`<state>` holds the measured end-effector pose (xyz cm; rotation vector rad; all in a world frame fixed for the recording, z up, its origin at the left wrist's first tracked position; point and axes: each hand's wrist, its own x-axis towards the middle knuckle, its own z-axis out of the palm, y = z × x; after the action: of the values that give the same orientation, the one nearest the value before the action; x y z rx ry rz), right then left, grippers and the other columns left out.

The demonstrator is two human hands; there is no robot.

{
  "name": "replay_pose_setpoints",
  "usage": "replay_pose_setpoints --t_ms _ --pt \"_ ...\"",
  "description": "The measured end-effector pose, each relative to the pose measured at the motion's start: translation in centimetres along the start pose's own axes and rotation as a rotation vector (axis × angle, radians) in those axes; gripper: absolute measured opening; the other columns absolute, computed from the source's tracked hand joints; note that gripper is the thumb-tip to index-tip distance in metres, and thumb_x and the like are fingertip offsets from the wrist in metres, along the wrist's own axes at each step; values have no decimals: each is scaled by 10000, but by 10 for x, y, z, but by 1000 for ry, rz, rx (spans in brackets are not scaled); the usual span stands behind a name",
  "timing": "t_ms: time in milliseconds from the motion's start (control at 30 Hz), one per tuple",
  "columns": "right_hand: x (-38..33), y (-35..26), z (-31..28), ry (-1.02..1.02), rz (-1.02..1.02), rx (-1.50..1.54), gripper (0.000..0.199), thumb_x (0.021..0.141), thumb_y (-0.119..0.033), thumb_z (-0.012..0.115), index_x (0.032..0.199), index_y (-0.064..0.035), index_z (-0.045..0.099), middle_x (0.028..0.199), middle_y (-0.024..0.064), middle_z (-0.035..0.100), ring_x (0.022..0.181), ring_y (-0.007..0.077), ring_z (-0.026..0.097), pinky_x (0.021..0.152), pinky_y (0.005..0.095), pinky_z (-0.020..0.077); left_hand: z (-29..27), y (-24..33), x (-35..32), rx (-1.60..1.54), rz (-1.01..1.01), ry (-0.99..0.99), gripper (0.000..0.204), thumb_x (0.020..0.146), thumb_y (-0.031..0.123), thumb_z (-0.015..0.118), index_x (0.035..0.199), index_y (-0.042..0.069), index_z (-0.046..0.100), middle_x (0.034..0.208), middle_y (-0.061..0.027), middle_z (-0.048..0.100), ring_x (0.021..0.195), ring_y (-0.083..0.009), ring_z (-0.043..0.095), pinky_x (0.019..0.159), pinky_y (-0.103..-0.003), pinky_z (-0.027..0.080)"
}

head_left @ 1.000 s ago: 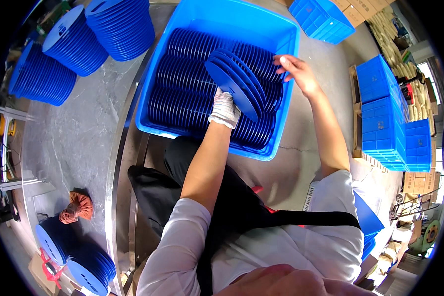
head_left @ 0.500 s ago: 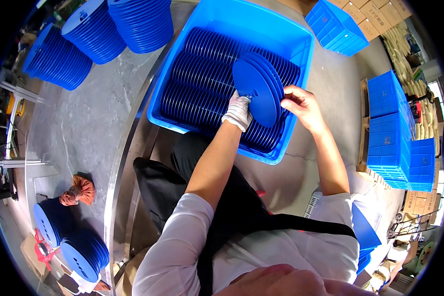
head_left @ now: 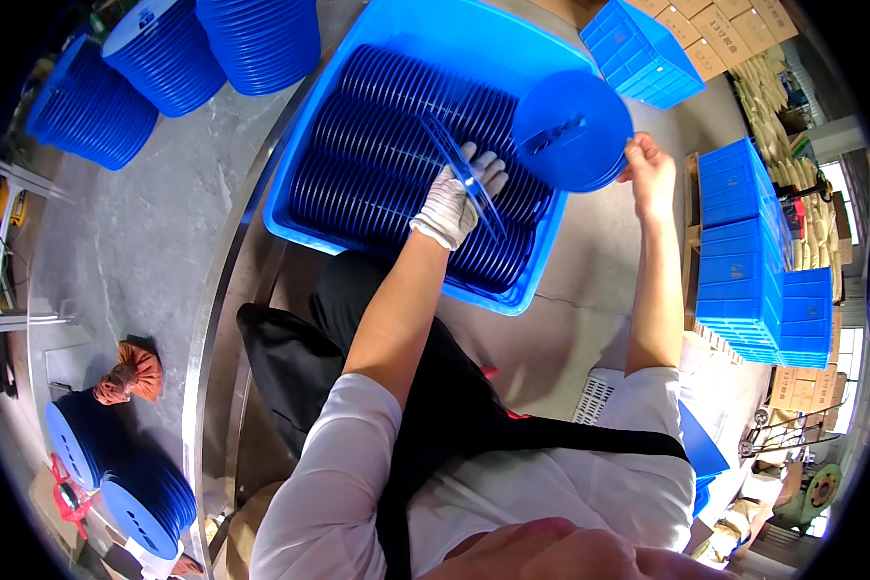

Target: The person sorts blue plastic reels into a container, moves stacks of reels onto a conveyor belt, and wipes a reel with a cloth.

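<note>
My left hand (head_left: 447, 208), in a pale knitted glove, is over the crate with its fingers around a thin blue plastic disc (head_left: 438, 134). That disc stands tilted and nearly edge-on, and its lower edge is just above the packed rows. My bare right hand (head_left: 650, 166) pinches the right rim of another blue disc (head_left: 551, 169), which faces up with slots at its middle. A second rim shows under it, so it may be more than one. Below both hands, a large blue crate (head_left: 295, 230) holds several rows of upright dark blue discs (head_left: 358, 198).
On the grey table (head_left: 116, 251) at left stand tall stacks of blue discs (head_left: 261, 43), with more stacks (head_left: 140, 503) nearer me beside a brown cloth bundle (head_left: 130, 373). Blue crates (head_left: 739, 251) are piled on a pallet at right. Cardboard boxes (head_left: 715, 34) stand far right.
The discs held together between my hands have been parted. My right hand has moved up and right with one portion; my left hand keeps a disc, now turned edge-on. The view has shifted slightly.
</note>
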<state>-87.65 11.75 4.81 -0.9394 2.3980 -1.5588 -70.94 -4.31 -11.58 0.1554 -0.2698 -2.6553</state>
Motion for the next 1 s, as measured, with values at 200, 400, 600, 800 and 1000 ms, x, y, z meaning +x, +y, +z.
replay_pose_setpoints --t_ms 200,400,600,800,1000 --pt "44 5 -14 175 22 -785 259 770 -265 577 658 -31 575 614 152 611 543 252 621 573 357 489 -3 5 1 32 -74 250 430 875 -81 468 1267 97 472 1132 -87 589 989 -214 618 831 -334 563" --pt "65 -13 17 137 19 -1086 281 739 -309 577 769 -34 628 839 209 651 832 367 637 756 445 499 1 11 0 3 -29 247 423 868 -63 517 1253 110 485 1083 -73 608 934 -200 634 793 -314 573" --pt "85 -44 56 -3 121 -1228 307 742 -241 547 936 -45 681 993 195 656 954 348 626 823 418 501 7 16 -2 -41 -4 218 369 865 -65 518 1193 103 512 1012 -57 615 864 -179 640 729 -285 576" --pt "105 -50 82 -89 184 -1322 280 745 -193 559 942 -41 687 1008 166 664 963 306 638 797 390 514 14 20 -5 -87 -4 233 331 849 -90 501 1130 83 533 925 -46 602 756 -155 636 618 -240 572" --pt "107 -63 89 -184 289 -1241 225 752 -192 545 794 -31 696 740 105 685 710 218 680 712 338 527 16 23 -4 -104 1 217 343 823 -62 550 1134 80 530 986 -91 638 768 -158 656 601 -220 582"
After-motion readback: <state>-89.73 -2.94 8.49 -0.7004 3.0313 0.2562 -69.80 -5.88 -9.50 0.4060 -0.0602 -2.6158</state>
